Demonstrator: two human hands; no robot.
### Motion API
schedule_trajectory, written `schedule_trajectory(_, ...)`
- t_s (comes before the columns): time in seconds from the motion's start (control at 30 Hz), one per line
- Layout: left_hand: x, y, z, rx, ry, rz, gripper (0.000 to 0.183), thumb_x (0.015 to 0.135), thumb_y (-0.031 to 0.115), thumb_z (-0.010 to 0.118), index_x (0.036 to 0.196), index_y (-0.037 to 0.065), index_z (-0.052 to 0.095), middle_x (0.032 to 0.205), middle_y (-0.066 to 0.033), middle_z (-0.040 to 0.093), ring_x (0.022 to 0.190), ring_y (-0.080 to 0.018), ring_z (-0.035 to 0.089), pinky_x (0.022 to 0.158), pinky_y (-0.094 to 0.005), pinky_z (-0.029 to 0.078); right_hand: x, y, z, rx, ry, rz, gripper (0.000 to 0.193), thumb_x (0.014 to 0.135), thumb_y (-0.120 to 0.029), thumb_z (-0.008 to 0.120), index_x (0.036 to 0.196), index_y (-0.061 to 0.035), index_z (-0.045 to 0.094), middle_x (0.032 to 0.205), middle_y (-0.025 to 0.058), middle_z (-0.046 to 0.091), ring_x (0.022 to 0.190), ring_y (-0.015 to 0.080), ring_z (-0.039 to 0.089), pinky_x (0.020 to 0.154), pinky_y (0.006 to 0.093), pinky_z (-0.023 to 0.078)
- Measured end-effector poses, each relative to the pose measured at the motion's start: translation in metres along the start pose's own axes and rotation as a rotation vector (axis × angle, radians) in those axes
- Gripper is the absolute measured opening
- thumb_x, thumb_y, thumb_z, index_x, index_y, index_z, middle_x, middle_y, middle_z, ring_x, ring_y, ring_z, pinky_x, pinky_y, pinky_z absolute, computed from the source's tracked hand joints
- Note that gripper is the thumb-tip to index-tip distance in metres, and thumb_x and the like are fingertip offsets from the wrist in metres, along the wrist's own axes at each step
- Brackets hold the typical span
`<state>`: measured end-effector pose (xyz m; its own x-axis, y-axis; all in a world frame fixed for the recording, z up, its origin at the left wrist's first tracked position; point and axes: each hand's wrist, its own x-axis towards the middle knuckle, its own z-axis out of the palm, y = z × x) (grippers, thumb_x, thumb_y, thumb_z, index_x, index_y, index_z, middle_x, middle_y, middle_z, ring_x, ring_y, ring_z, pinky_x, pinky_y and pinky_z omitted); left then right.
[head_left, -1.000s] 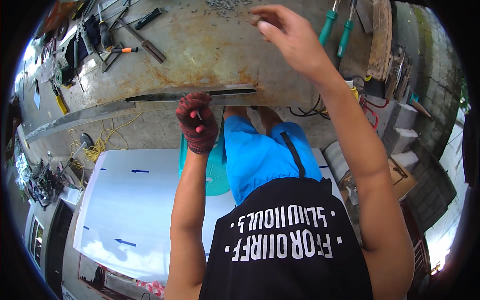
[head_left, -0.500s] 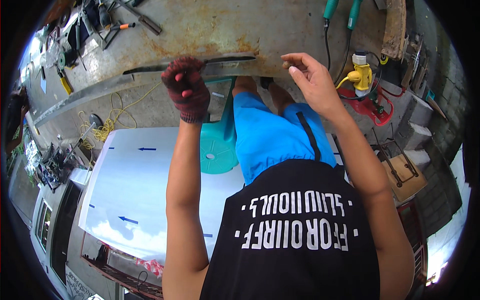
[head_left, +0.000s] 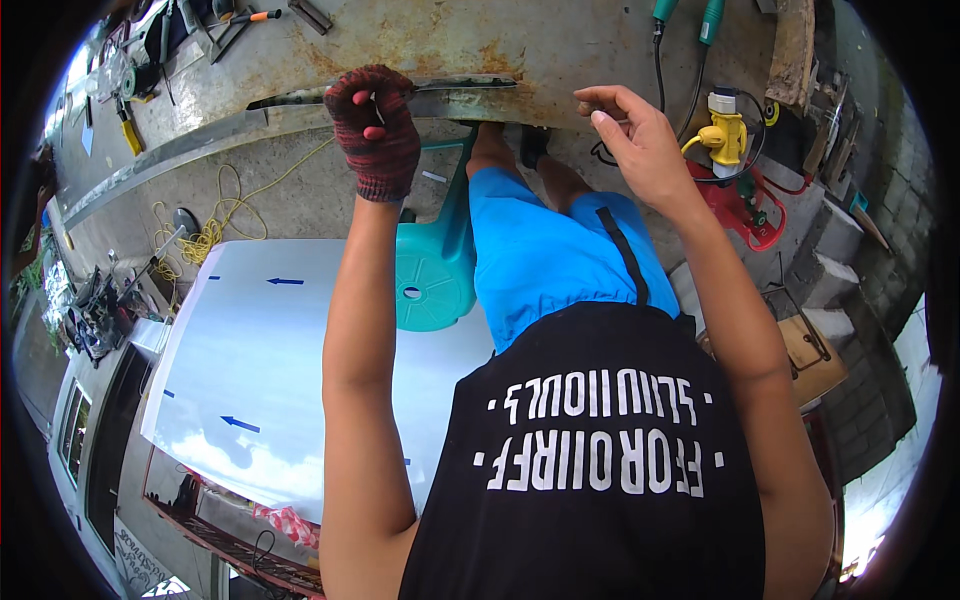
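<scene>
My left hand wears a dark red and black knit glove, with two reddish fingertip patches showing. Its fingers are curled around a long, narrow, dark metal strip that sticks out on both sides, level with the front edge of a rust-stained metal table. The glove hides the strip's middle. To the right, my bare right hand hangs in front of the table edge, apart from the strip. Its index finger and thumb are apart and its other fingers loosely bent; nothing shows between them.
Hand tools lie at the table's far left, among them an orange-tipped one. Green-handled leads and a yellow plug connector are at right. A green plastic stool, a large printed sheet and a yellow cord are lower down.
The view has shifted, so the table and its tools sit higher in the picture. My left hand keeps its grip on the strip. A small brownish spot by my right thumb no longer shows.
</scene>
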<state>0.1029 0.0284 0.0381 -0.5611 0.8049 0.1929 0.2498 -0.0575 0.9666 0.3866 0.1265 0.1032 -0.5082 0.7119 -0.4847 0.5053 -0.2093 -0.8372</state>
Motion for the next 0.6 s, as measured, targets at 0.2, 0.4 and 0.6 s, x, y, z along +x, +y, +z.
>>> schedule_trajectory(0.2,0.0,-0.004,-0.007,0.161,-0.036,0.084,0.018,0.101,-0.004,0.054,0.112,0.009,0.048,0.099,-0.0086,0.065,0.089,-0.0169,0.062,0.087,-0.0309,0.05,0.002,0.006,-0.004,0.005,0.006,-0.006,0.029,0.106,-0.011,0.055,0.131,-0.0006,0.067,0.118,0.0117,0.073,0.113,0.0194,0.069,0.098,0.033,0.053)
schedule_trajectory(0.4,0.0,-0.008,-0.007,0.066,-0.072,0.045,0.019,0.102,-0.003,0.054,0.115,0.009,0.047,0.1,-0.009,0.066,0.091,-0.0169,0.063,0.09,-0.0305,0.051,0.018,0.015,-0.013,-0.023,0.013,-0.068,0.03,0.106,-0.012,0.055,0.131,-0.0021,0.068,0.117,0.0113,0.075,0.112,0.0197,0.07,0.098,0.0339,0.054)
schedule_trajectory(0.6,0.0,-0.007,-0.006,0.021,-0.05,0.053,0.019,0.102,-0.002,0.055,0.114,0.009,0.047,0.1,-0.0091,0.067,0.092,-0.0167,0.064,0.09,-0.0304,0.051,0.032,0.019,-0.005,-0.107,0.032,-0.145,0.03,0.105,-0.016,0.056,0.129,-0.0037,0.069,0.116,0.0135,0.075,0.109,0.0225,0.071,0.096,0.0357,0.055)
